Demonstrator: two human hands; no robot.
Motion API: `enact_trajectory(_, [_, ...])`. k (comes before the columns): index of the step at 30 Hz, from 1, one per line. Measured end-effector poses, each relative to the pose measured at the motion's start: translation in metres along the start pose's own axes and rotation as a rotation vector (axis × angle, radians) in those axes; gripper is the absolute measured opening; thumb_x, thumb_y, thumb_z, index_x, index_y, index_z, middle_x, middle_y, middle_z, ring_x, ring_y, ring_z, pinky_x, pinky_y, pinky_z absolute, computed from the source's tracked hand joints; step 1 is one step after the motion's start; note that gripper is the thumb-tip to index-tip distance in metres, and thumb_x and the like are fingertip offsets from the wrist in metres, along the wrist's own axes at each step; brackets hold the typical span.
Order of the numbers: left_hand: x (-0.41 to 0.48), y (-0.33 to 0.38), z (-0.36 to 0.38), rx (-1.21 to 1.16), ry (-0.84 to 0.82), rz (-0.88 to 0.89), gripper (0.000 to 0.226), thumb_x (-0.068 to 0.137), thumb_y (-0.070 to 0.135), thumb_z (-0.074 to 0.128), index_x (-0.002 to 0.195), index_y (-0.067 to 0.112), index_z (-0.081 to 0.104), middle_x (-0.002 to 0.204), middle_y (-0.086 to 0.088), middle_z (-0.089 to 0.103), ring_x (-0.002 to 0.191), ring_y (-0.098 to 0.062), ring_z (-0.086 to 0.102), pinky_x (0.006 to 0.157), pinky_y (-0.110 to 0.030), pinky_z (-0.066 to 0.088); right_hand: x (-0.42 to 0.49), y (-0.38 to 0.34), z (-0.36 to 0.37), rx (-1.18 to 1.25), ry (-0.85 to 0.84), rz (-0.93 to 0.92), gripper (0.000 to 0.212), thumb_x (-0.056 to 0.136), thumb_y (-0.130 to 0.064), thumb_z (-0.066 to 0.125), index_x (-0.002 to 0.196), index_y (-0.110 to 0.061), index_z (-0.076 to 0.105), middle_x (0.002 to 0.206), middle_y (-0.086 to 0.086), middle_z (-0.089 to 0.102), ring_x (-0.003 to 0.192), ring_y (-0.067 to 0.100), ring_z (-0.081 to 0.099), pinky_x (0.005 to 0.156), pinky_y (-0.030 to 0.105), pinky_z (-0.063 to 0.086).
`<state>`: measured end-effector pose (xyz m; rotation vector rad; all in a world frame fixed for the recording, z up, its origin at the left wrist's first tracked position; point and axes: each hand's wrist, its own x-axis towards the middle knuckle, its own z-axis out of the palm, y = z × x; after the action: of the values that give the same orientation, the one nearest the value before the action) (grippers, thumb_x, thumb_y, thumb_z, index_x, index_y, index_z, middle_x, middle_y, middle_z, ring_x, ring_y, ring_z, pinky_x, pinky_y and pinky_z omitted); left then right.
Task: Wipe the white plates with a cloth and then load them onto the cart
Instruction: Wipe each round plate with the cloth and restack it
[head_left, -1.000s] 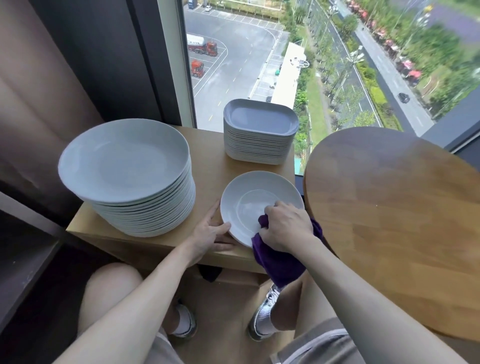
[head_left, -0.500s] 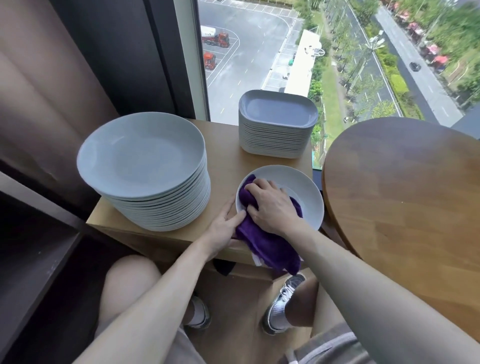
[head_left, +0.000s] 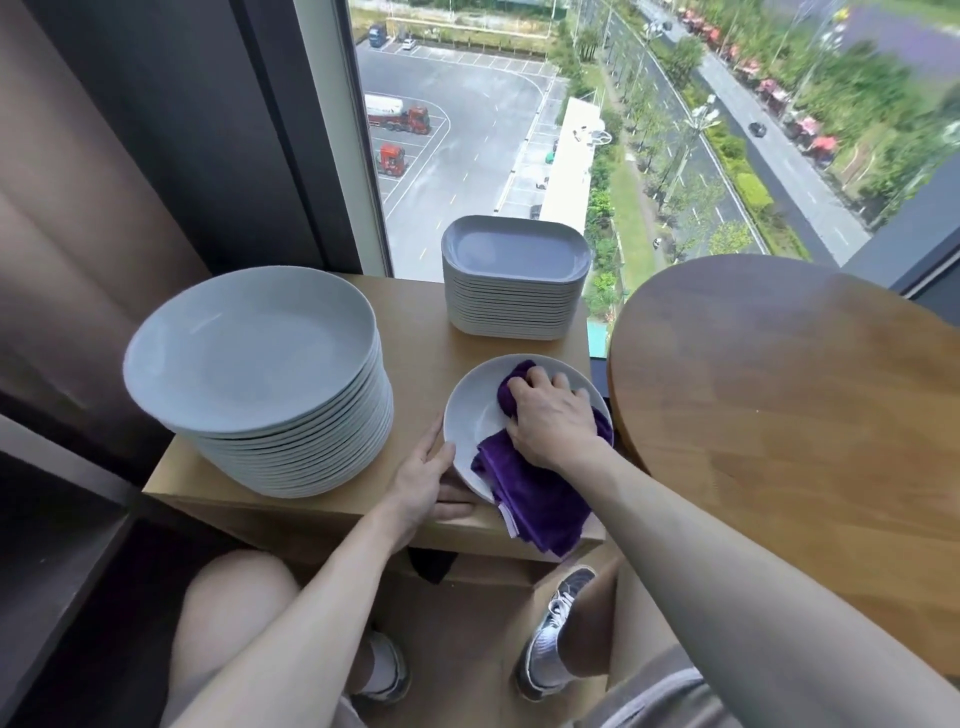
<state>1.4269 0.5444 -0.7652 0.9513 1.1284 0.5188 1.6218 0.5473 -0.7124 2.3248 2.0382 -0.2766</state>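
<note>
A small round white plate (head_left: 474, 410) lies at the front right of a low wooden stand (head_left: 415, 343). My right hand (head_left: 550, 421) presses a purple cloth (head_left: 530, 483) into the plate, fingers curled over the bunched cloth. The cloth's loose end hangs over the stand's front edge. My left hand (head_left: 426, 478) holds the plate's near left rim, thumb along the edge. A tall stack of large round white plates (head_left: 254, 358) stands on the left. At the back sits a stack of rounded rectangular white plates (head_left: 514, 275).
A round wooden table (head_left: 789, 405) stands close on the right, its edge next to the small plate. A window with a dark frame (head_left: 291, 130) is right behind the stand. My knees and shoes are below the stand's front edge.
My right hand has pushed the cloth from the plate's near edge up across the plate toward its far side. My left hand stays at the rim. The camera has tilted.
</note>
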Motion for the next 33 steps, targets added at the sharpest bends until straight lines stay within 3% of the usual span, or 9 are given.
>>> enact_trajectory(5, [-0.001,0.001,0.001,0.013,0.008,0.026,0.052,0.110,0.038,0.047,0.156,0.053,0.029,0.140,-0.016,0.060,0.092,-0.034,0.078,0.071,-0.041,0.064,-0.024,0.023,-0.004,-0.005,-0.039,0.076,0.042,0.097,-0.043,0.047,0.133,-0.022,0.048,0.139,0.007,0.044,0.132,0.033,0.039,0.103,0.050,0.036])
enact_trajectory(9, [0.001,0.002,0.002,0.029,0.010,0.034,0.051,0.111,0.036,0.045,0.158,0.049,0.030,0.127,-0.010,0.070,0.094,-0.035,0.078,0.076,-0.045,0.065,-0.043,0.014,-0.006,0.020,-0.077,0.068,0.043,0.090,-0.040,0.049,0.128,-0.021,0.050,0.133,0.008,0.046,0.125,0.033,0.044,0.104,0.050,0.036])
enact_trajectory(13, [0.002,0.001,0.002,0.025,0.008,0.049,0.048,0.112,0.033,0.044,0.156,0.049,0.033,0.107,0.000,0.079,0.094,-0.037,0.077,0.079,-0.049,0.064,-0.060,-0.002,-0.002,0.038,-0.079,-0.047,0.044,0.087,-0.041,0.051,0.126,-0.020,0.055,0.128,0.008,0.048,0.117,0.033,0.048,0.092,0.047,0.038])
enact_trajectory(20, [-0.002,0.004,0.004,0.026,-0.024,0.075,0.038,0.112,0.035,0.044,0.144,0.054,0.046,0.121,-0.002,0.075,0.095,-0.030,0.077,0.066,-0.041,0.062,-0.046,-0.029,-0.002,0.167,-0.115,-0.198,0.037,0.090,-0.036,0.052,0.123,-0.023,0.060,0.118,0.002,0.050,0.109,0.028,0.046,0.094,0.046,0.040])
enact_trajectory(23, [-0.002,0.005,0.004,0.026,-0.013,0.074,0.036,0.109,0.043,0.047,0.143,0.054,0.049,0.125,0.001,0.073,0.107,-0.028,0.074,0.067,-0.042,0.062,-0.032,-0.033,0.000,0.213,-0.099,-0.225,0.035,0.090,-0.031,0.054,0.124,-0.022,0.057,0.123,0.002,0.051,0.113,0.028,0.045,0.095,0.047,0.041])
enact_trajectory(27, [-0.002,0.004,0.005,0.030,-0.003,0.104,0.033,0.106,0.044,0.052,0.137,0.055,0.053,0.124,0.001,0.073,0.106,-0.027,0.075,0.070,-0.045,0.064,-0.014,-0.034,0.004,0.153,-0.046,-0.238,0.037,0.093,-0.031,0.056,0.129,-0.022,0.050,0.134,0.004,0.049,0.122,0.031,0.044,0.095,0.048,0.042])
enact_trajectory(30, [-0.001,0.001,0.005,0.025,0.007,0.102,0.036,0.109,0.036,0.050,0.141,0.052,0.048,0.114,-0.010,0.076,0.093,-0.033,0.077,0.068,-0.044,0.064,0.002,-0.029,0.005,0.058,0.002,-0.188,0.039,0.094,-0.031,0.056,0.131,-0.022,0.047,0.138,0.007,0.045,0.122,0.035,0.044,0.091,0.048,0.039])
enact_trajectory(33, [-0.002,0.000,0.006,0.052,0.010,0.065,0.047,0.110,0.033,0.047,0.151,0.052,0.033,0.103,-0.010,0.078,0.085,-0.036,0.078,0.067,-0.043,0.065,0.015,-0.014,-0.001,-0.049,0.004,-0.044,0.042,0.094,-0.022,0.054,0.135,-0.020,0.046,0.141,0.009,0.042,0.124,0.039,0.044,0.093,0.050,0.038])
